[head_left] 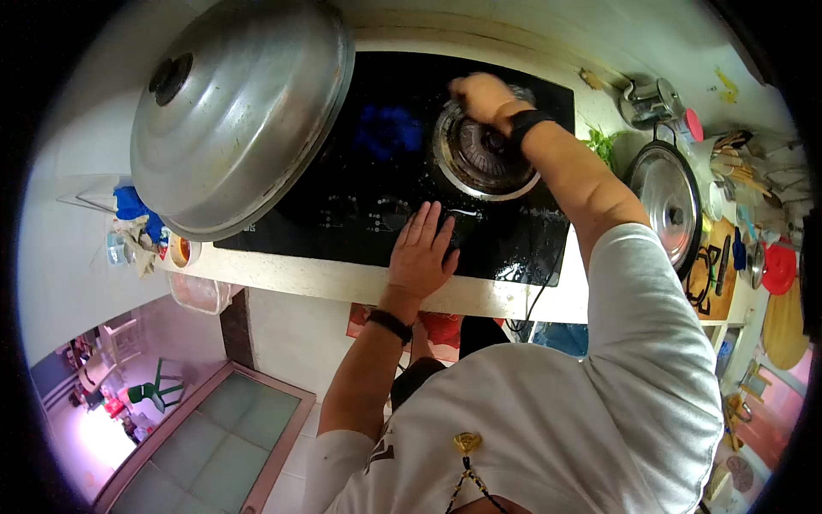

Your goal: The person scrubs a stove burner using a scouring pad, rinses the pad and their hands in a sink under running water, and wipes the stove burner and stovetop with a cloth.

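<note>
My left hand (423, 253) lies flat, fingers together and stretched out, on the front edge of a black glass cooktop (342, 244). Over the round metal burner (484, 158) at the cooktop's right side is my right hand (484, 96), blurred, with its fingers curled down at the burner's far edge. Whatever it may hold is hidden. Wet spots shine on the glass near the front right. A large domed metal lid (235, 120) with a dark knob covers the cooktop's left part.
To the right stand a lidded pan (666, 206), a metal kettle (652, 103) and green leaves (604, 146). A wooden board (717, 270) holds a black rack. At the left are a blue cloth (137, 210) and a small bowl (181, 250). A cord (541, 295) hangs over the front edge.
</note>
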### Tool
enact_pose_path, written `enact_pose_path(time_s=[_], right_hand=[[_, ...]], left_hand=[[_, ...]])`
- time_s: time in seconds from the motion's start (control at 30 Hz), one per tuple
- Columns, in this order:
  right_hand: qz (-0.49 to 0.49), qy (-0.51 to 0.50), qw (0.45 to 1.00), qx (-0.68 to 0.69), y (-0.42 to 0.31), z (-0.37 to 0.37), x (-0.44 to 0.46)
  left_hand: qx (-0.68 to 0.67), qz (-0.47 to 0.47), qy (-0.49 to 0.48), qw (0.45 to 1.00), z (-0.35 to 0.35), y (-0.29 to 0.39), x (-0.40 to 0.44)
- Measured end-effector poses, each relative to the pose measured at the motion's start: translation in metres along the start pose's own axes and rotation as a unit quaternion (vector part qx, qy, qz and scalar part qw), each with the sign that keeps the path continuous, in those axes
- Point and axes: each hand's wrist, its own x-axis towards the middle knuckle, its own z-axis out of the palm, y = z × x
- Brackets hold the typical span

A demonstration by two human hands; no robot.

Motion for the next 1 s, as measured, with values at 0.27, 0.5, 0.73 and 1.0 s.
enact_pose_path(time_s=[0.27,0.5,0.73,1.0], right_hand=[[0.039,0.072,0.996,-0.026,0.020,0.018,-0.002],[-0.140,-0.062,0.986,-0.063,-0.057,0.010,-0.015],[0.085,0.038,0.996,0.005,0.047,-0.002,-0.020],[-0.108,-0.058,0.989,-0.076,-0.075,0.011,-0.027]], left_hand=[[0.010,-0.012,-0.013,1.000,0.000,0.002,-0.002],[0.012,-0.026,-0.031,0.999,-0.005,0.004,0.001],[0.007,-0.020,-0.021,1.000,-0.001,0.002,-0.008],[0.021,-0.021,-0.016,0.999,-0.004,0.003,-0.004]])
